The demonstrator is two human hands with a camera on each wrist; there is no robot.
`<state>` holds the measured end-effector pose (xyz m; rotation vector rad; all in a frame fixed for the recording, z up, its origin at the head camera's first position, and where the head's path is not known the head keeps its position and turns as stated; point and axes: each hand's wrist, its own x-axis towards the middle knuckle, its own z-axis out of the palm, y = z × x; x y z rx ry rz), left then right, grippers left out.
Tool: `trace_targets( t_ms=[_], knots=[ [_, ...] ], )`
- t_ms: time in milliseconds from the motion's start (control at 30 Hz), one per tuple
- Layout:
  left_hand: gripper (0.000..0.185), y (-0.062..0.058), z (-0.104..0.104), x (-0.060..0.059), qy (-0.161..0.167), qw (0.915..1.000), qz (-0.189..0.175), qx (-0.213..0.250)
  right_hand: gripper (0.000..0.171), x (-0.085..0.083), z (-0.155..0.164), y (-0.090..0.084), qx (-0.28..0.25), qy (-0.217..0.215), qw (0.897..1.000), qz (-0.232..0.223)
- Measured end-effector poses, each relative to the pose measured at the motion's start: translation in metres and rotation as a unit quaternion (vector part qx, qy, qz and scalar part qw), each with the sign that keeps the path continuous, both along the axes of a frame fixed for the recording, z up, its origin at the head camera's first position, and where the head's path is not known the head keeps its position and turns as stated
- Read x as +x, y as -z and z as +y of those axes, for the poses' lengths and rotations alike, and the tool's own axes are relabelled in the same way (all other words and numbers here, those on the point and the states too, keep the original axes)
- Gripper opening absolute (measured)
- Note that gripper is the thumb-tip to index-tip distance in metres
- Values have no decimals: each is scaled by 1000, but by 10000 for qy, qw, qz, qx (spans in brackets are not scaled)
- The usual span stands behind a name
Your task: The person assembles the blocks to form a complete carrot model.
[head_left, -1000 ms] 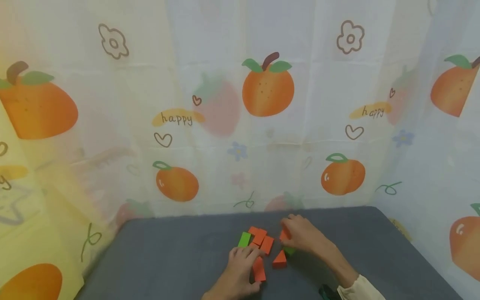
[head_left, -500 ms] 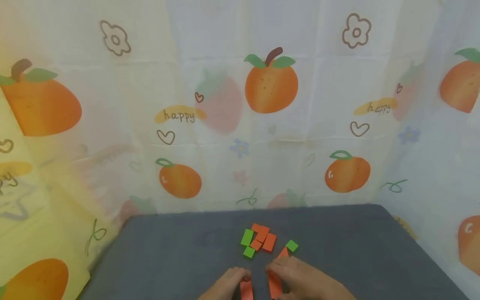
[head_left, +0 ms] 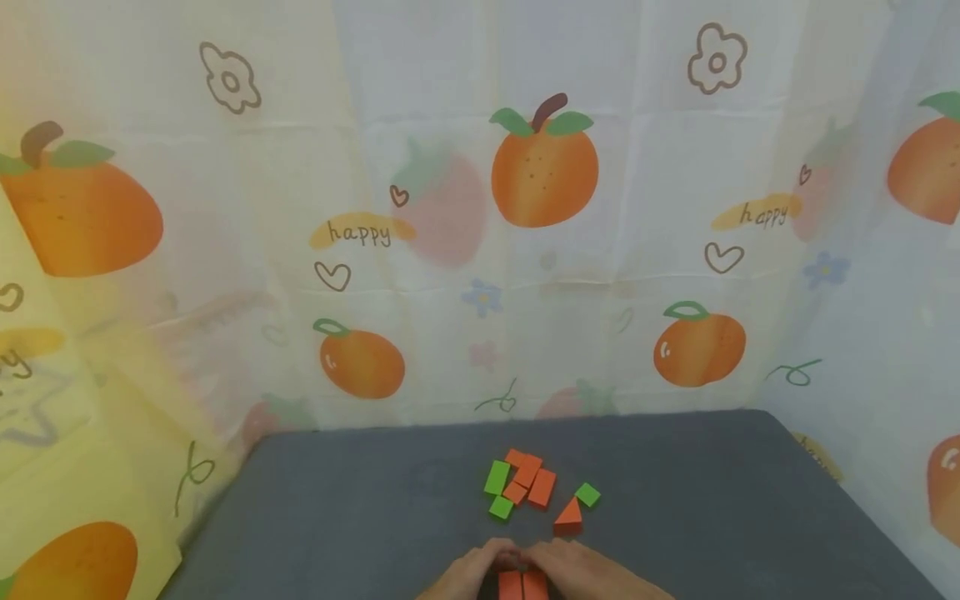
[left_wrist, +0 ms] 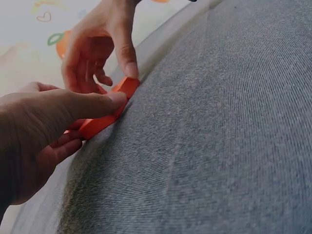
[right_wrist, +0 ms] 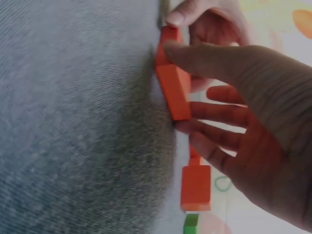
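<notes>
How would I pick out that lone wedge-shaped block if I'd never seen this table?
Start at the grey table in front of the fruit-print curtain. Near its middle lies a small cluster of orange and green blocks. Just to the cluster's near right stands the orange triangle, the only pointed piece; its neighbours are flat rectangles and squares.

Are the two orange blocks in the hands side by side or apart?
Side by side: the two orange blocks touch, lying flat on the grey table between both hands.

Matt, smooth orange blocks (right_wrist: 174, 87) on rough grey woven cloth (left_wrist: 234, 126)
</notes>
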<state>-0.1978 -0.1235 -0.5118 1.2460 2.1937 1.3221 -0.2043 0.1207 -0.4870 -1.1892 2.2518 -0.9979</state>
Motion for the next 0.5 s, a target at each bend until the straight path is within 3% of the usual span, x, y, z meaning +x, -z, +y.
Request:
trace_targets(
  t_ms=[300,500],
  knots=[
    [62,1,3,4,-409,9987,-235,-208,48,-3,-13,-2,-137,11,9962,-865],
    [65,6,3,1,-535,9972,-282,-440,45,-1,-16,-5,-193,100,9959,-879]
  ],
)
